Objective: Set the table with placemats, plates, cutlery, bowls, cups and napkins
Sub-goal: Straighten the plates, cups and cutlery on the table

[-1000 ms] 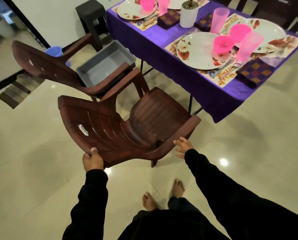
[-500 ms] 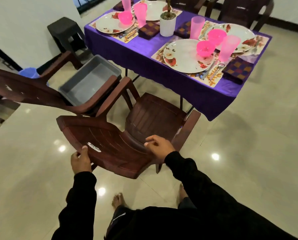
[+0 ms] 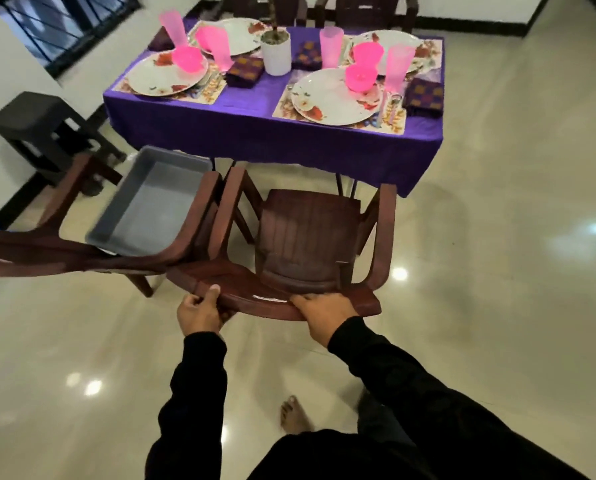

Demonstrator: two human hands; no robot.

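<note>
A brown plastic chair [image 3: 307, 233] faces the purple-clothed table [image 3: 255, 133]. My left hand [image 3: 199, 311] grips the left end of its backrest top, thumb over the edge. My right hand [image 3: 324, 315] grips the backrest top further right. On the table lie floral placemats [image 3: 390, 124], white flowered plates [image 3: 327, 98], pink bowls [image 3: 360, 76], pink cups [image 3: 398, 65], dark checked napkins [image 3: 424, 98] and cutlery [image 3: 390, 102] beside the near right plate.
A second brown chair [image 3: 82, 251] stands at the left with a grey tub [image 3: 151, 202] on its seat. A dark stool [image 3: 43, 126] stands by the wall. A white pot [image 3: 276, 51] sits mid-table. More chairs stand behind the table. Glossy floor spreads to the right.
The chair has swung round to face the table squarely. My right hand has moved from the armrest to the backrest top. Both hands now hold the backrest.
</note>
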